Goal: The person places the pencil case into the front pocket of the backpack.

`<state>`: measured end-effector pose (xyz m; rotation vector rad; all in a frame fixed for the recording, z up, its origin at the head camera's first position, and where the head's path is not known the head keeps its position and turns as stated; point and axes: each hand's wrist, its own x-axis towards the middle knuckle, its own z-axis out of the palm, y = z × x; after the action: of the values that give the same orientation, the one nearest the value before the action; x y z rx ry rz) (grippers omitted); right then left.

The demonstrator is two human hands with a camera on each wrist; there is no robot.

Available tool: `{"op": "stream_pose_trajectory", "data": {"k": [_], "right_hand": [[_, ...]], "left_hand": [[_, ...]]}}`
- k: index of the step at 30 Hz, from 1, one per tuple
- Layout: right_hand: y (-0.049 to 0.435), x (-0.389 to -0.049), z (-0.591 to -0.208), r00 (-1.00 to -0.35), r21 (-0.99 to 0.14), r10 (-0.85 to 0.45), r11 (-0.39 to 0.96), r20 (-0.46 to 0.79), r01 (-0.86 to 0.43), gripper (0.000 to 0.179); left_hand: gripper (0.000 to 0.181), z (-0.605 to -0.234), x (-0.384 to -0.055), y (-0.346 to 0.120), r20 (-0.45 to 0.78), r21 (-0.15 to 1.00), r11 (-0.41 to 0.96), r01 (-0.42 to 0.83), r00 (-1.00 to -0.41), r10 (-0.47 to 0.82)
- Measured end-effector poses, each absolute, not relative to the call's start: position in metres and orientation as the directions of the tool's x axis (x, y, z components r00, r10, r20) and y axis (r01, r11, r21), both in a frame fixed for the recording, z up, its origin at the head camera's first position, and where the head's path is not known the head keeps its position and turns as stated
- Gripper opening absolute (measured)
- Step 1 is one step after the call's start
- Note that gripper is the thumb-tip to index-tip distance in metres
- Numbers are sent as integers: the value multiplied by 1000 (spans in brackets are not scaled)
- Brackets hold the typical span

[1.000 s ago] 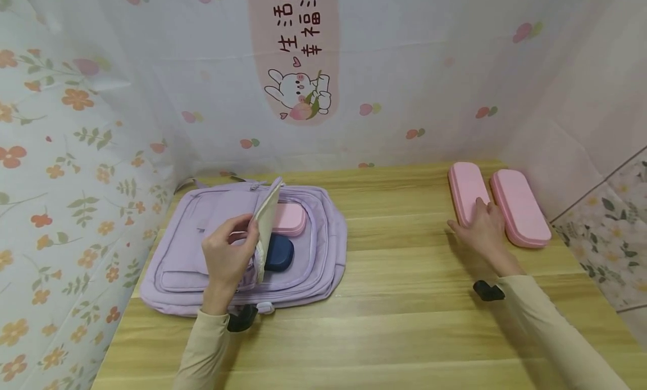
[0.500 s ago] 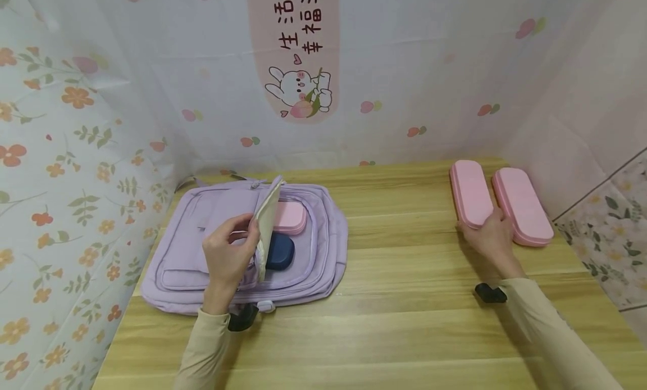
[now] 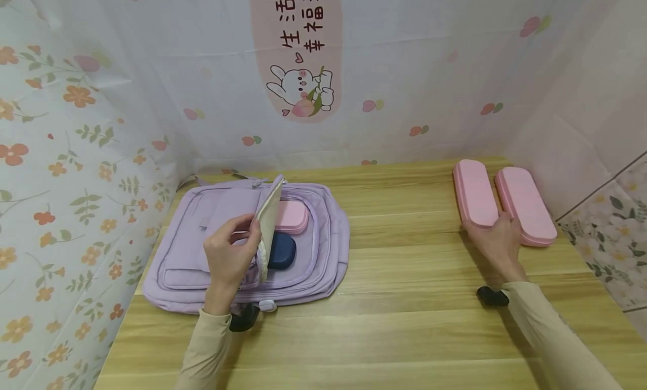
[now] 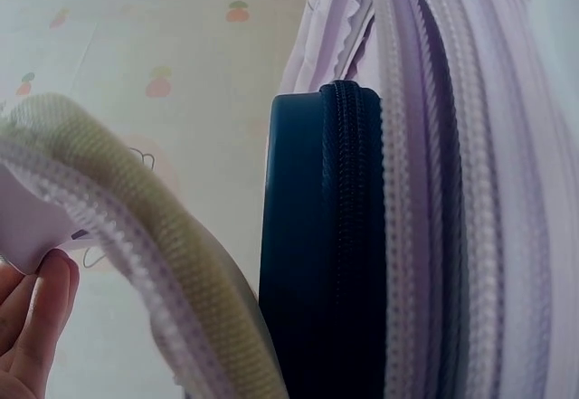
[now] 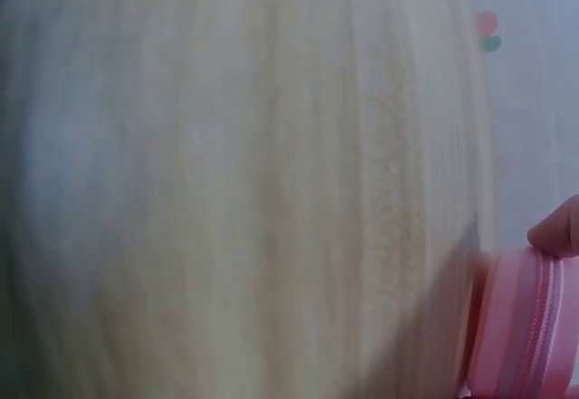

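Observation:
A lilac backpack (image 3: 222, 202) lies flat on the left, front pocket unzipped. My left hand (image 3: 229, 258) pinches the edge of the pocket flap (image 3: 269, 227) and holds it raised, cream lining showing. Inside the pocket are a pink case (image 3: 292, 217) and a navy zip case (image 3: 281, 251), both partly hidden by the flap. Far right, my right hand (image 3: 497, 241) grips the near end of a pink pencil case (image 3: 476, 193), thumb on its left side and fingers on its right. In the right wrist view a fingertip touches the zipped pencil case (image 5: 520, 327).
A second pink pencil case (image 3: 527, 204) lies just right of the gripped one, near the side wall. Bare wooden tabletop (image 3: 394, 255) stretches between backpack and cases. Patterned sheets (image 3: 404, 81) hang along the back and sides.
My right hand has slid from the top of the left pink pencil case back to its near end and closed around it. The left hand keeps holding the flap up.

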<state>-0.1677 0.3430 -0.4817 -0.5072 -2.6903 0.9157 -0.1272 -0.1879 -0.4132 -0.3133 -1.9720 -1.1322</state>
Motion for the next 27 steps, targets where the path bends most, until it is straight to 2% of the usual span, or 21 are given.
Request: {"op": "stream_pose_trajectory", "data": {"k": [7, 10, 20, 27], "right_hand": [[341, -169, -480, -903, -613, 370, 772, 219, 168, 62], [338, -169, -478, -903, -593, 337, 796, 266, 122, 59], [312, -165, -462, -916, -547, 228, 837, 332, 10, 73], [289, -164, -452, -919, -555, 149, 828, 365, -86, 75]], "left_hand": [[16, -412, -126, -188, 758, 599, 564, 569, -629, -170], [17, -412, -126, -188, 761, 596, 569, 568, -626, -172], [18, -412, -127, -190, 762, 592, 572, 568, -625, -169], [17, -413, -128, -190, 762, 594, 561, 577, -626, -164]]}}
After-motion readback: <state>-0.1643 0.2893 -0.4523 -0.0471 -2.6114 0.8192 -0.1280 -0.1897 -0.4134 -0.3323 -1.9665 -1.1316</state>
